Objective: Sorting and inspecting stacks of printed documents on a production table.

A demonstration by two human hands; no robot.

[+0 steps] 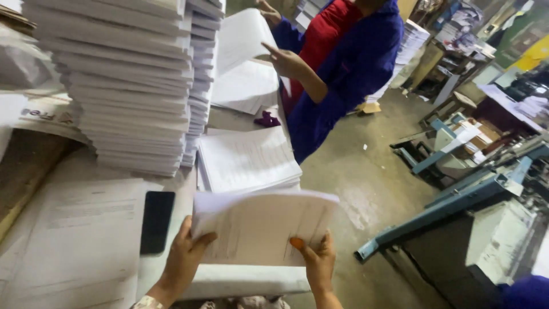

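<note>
1. A folded bundle of printed sheets [260, 229] is being held up at the lower centre of the frame, its folded edge uppermost and its faces slightly bowed, above a white slab [246, 280] at the table's near edge.
2. The left hand [186, 257] is gripping the bundle's lower left corner, thumb across the front; the right hand [317, 260] is pinching its lower edge at the right, thumb on the paper.
3. Judging by the grip, the sheets are being squared or gathered; a steady hold on both corners seems needed for whatever follows.
4. A black phone [156, 221] is lying just left of the bundle on the table [80, 240], with a flat pile of printed sheets [246, 160] behind it.
5. A tall stack of paper [126, 80] is rising at upper left.
6. A co-worker in a blue coat [349, 63] is handling sheets at upper centre; a blue machine [457, 217] is standing at right.
</note>
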